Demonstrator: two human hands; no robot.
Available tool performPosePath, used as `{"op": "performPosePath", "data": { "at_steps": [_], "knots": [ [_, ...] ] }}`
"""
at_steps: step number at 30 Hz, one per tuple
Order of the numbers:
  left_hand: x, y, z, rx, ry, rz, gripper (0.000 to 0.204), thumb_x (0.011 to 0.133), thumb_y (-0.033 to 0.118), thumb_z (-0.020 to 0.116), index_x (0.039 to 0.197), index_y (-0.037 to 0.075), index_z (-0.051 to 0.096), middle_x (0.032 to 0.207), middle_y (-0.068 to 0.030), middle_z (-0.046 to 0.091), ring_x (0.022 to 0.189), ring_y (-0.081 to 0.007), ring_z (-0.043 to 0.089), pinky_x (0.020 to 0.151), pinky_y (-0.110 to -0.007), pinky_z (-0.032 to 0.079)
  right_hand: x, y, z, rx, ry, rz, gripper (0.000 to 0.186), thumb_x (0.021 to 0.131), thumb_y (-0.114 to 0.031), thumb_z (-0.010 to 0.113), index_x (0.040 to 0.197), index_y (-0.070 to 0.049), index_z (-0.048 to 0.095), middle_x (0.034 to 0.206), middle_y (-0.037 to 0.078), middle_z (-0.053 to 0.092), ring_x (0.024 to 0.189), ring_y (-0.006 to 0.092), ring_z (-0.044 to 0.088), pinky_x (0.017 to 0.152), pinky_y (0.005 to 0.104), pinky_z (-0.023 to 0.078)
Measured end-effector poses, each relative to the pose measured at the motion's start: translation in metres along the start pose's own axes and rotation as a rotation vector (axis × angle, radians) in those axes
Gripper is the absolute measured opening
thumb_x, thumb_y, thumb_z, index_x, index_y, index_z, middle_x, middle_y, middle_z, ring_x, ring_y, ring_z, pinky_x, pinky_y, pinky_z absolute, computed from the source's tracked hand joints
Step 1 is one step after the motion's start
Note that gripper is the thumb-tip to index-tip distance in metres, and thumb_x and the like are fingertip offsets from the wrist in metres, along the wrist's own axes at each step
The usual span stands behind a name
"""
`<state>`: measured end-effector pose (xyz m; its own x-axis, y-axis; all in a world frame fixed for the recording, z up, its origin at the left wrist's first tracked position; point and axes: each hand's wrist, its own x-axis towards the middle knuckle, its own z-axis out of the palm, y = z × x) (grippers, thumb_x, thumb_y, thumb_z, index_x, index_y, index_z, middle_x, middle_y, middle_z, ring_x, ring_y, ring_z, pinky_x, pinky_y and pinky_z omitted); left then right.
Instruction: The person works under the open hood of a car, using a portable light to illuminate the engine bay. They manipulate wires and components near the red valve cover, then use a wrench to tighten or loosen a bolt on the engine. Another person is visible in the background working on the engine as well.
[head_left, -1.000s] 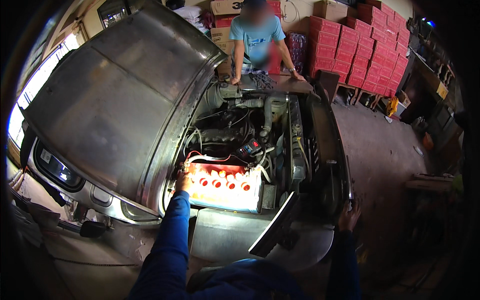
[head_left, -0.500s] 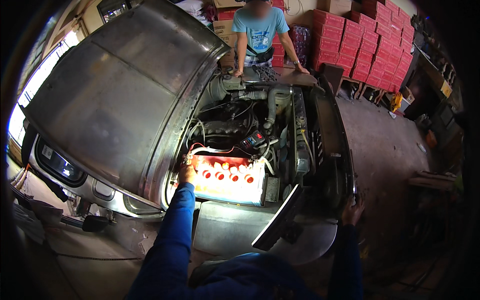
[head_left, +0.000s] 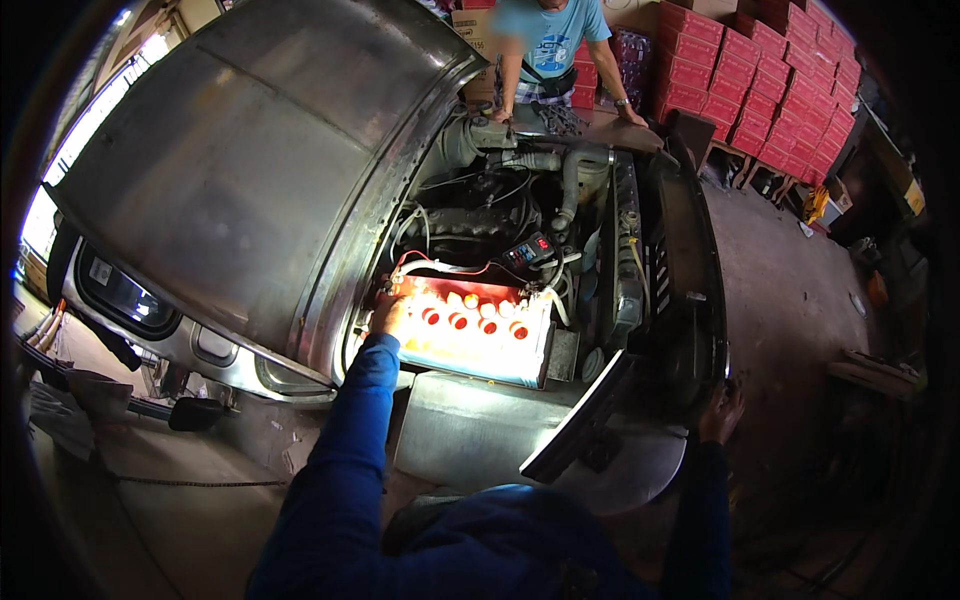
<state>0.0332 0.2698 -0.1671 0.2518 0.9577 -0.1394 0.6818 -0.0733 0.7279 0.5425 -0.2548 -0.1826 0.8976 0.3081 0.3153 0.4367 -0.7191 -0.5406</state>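
Observation:
A glaringly lit car battery (head_left: 475,350) sits in the near side of the engine bay, with several round openings along its top. My left hand (head_left: 392,318) is closed at the battery's left end, beside the terminal and cables; glare and the hand itself hide what the fingers hold. Just beyond the battery lies a small handheld device (head_left: 527,253) with a red lit display. A thin red wire and a pale cable run behind the battery top. At the car's front right corner, my right hand (head_left: 722,412) grips the edge, thumb and fingers on either side.
The raised hood (head_left: 270,130) covers the left. A flat dark panel (head_left: 580,420) leans on the near fender (head_left: 460,425). Across the engine (head_left: 470,225), a person (head_left: 550,60) leans with both hands on the far fender, near loose tools (head_left: 560,120). Red boxes (head_left: 760,80) are stacked behind.
The view has shifted, so the car sits higher and farther right in the picture. My left hand stays at the battery's left end, my right at the front edge.

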Motion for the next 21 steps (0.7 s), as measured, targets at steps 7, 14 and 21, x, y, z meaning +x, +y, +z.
{"op": "performPosePath", "data": {
  "at_steps": [7,14,21],
  "knots": [
    [0.002,0.011,-0.016,0.576,-0.011,0.139,0.041,0.088,0.045,0.068,0.117,0.015,0.07,0.117,-0.016,0.073,0.103,-0.0365,0.071,0.088,-0.05,0.056,-0.001,0.003,0.0,0.038,0.006,-0.033,0.062,0.103,-0.047,0.052,0.141,0.003,0.055,0.141,0.027,0.054,0.133,0.0464,0.045,0.116,0.0522,0.032],
    [0.003,0.056,0.008,0.401,0.124,0.339,0.052,0.086,0.047,0.078,0.118,0.008,0.068,0.109,-0.0171,0.075,0.1,-0.0353,0.073,0.087,-0.044,0.059,-0.001,-0.002,-0.002,0.001,0.022,-0.044,0.055,0.104,-0.043,0.052,0.135,0.001,0.059,0.139,0.025,0.057,0.131,0.0451,0.048,0.113,0.0511,0.035],
    [0.007,0.074,0.054,0.275,-0.006,0.535,0.038,0.076,0.018,0.089,0.106,0.005,0.069,0.104,-0.011,0.075,0.09,-0.022,0.072,0.082,-0.036,0.058,-0.001,0.002,-0.001,0.076,0.004,-0.029,0.058,0.103,-0.044,0.054,0.138,0.003,0.057,0.141,0.025,0.055,0.132,0.0449,0.048,0.113,0.0509,0.035]
  ]
}}
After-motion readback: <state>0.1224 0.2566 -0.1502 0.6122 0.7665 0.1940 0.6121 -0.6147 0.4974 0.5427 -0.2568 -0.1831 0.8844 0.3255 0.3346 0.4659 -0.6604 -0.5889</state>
